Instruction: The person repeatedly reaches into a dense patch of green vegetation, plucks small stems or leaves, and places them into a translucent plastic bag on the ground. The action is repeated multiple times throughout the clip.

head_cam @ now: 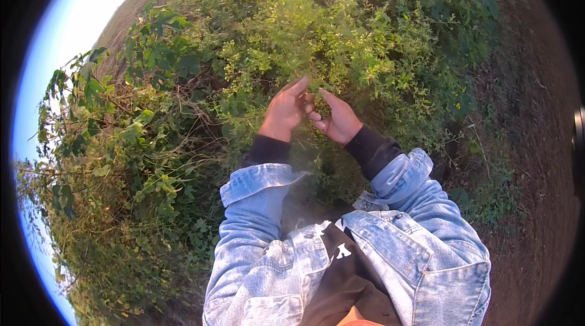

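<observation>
My left hand (287, 107) and my right hand (337, 116) are close together, fingers curled towards each other, in front of a bushy green plant (370, 56) with small pale buds or flowers. Thin green sprigs show between the two hands, near the fingertips. Whether either hand grips a stem cannot be made out, since the fingers partly hide it. Both wrists have dark cuffs under the rolled sleeves of a light blue denim jacket (256, 225).
Broad-leaved plants (160, 58) and tangled dry stems (196, 120) stand to the left. Bare brown soil (539, 143) runs down the right side. Low leafy growth (489, 198) borders that soil. Sky shows at the far left.
</observation>
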`<state>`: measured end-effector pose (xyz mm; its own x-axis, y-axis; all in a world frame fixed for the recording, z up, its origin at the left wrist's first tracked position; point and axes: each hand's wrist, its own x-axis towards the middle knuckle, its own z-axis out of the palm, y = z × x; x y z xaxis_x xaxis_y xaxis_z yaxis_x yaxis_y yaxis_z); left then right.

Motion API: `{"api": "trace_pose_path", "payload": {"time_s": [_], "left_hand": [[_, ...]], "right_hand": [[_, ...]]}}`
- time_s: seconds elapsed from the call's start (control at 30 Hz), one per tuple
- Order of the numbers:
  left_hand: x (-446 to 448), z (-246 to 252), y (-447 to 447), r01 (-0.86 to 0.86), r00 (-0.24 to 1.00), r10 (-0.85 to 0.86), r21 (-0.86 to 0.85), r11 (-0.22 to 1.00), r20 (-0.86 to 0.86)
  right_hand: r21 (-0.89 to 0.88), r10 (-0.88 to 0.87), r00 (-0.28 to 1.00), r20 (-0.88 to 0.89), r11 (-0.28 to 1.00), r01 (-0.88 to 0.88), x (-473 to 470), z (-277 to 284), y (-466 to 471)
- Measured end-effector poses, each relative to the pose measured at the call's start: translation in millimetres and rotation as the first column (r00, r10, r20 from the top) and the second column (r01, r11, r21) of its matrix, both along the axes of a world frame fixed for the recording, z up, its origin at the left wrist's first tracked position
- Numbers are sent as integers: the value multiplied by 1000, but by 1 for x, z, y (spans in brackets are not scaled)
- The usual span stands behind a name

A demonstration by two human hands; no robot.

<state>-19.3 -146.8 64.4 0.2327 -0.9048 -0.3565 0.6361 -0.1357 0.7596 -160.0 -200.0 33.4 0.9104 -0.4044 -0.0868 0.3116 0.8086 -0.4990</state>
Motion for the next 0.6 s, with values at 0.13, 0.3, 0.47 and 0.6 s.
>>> {"api": "trace_pose_path", "payload": {"time_s": [0.13, 0.3, 0.47, 0.6], "left_hand": [[0, 2, 2, 14, 1000, -14, 21, 1000, -8], [-4, -2, 8, 15, 1000, -16, -39, 999, -15], [11, -6, 3, -143, 898, 123, 17, 990, 423], [13, 4, -2, -304, 107, 450, -402, 864, 887]], "right_hand": [[5, 70, 994, 90, 998, -70, 9, 0, -1], [-18, 91, 994, 68, 996, -90, 11, -1, -1], [-85, 176, 984, -27, 980, -177, -16, 2, 2], [-101, 157, 978, -138, 980, -171, -53, 7, 5]]}}
